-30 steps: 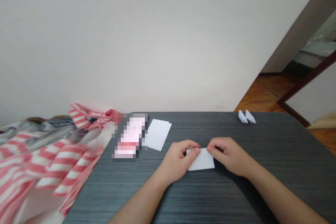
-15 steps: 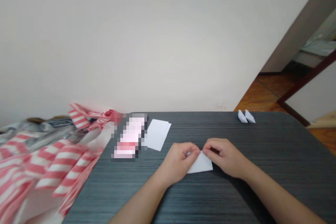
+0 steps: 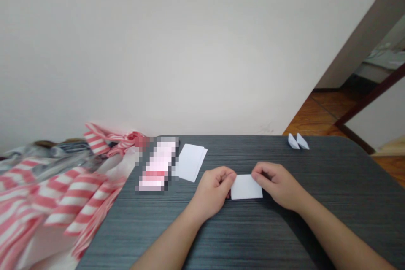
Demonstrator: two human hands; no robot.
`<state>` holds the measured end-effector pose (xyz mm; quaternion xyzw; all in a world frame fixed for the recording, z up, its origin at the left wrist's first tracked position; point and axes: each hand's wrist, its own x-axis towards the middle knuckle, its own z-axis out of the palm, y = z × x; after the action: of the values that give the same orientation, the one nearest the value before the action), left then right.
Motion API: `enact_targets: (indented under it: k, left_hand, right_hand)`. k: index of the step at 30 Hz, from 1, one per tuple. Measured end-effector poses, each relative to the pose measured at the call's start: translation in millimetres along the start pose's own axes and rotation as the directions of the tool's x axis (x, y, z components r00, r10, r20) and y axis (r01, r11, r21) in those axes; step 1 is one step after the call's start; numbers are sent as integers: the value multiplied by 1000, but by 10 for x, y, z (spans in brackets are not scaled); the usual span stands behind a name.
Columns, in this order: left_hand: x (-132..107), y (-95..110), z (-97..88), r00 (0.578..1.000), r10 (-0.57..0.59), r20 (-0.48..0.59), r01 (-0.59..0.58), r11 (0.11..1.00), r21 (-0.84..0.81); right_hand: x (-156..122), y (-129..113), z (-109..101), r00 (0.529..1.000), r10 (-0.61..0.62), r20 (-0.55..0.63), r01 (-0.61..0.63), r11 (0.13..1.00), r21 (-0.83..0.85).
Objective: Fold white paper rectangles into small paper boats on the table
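A small white rectangle of paper is held between my two hands, just above or on the dark table; whether it touches the surface I cannot tell. My left hand pinches its upper left corner between thumb and forefinger. At the upper right corner, my right hand has the same kind of pinch. The curled fingers of both hands are partly hidden. To the left of the hands lie flat white paper sheets, slightly fanned.
Two folded white paper pieces stand near the table's far right edge. A blurred-out pinkish, phone-shaped item lies left of the sheets. Red-and-white striped cloth is heaped beside the table's left edge. Behind the table rises a pale wall.
My hands have moved apart along the paper's upper edge, the right hand shifting rightward. The paper now shows as a level rectangle, where before a tilted, partly covered shape was seen.
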<state>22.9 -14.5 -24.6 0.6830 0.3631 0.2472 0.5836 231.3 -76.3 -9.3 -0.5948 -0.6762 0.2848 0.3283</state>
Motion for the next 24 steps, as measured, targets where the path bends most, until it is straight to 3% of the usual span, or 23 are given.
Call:
enact_targets:
  k: [9, 14, 24]
  left_hand:
    - [15, -10, 1, 998, -34, -44, 32, 998, -60]
    - [10, -7, 6, 1000, -7, 16, 8, 998, -65]
    - [-26, 151, -20, 983, 136, 122, -164, 951, 264]
  right_hand:
    - [-1, 58, 1, 999, 48, -15, -47, 997, 65]
    - [-3, 79, -3, 996, 66, -56, -63, 997, 43]
    - [13, -109, 32, 997, -62, 35, 63, 998, -24]
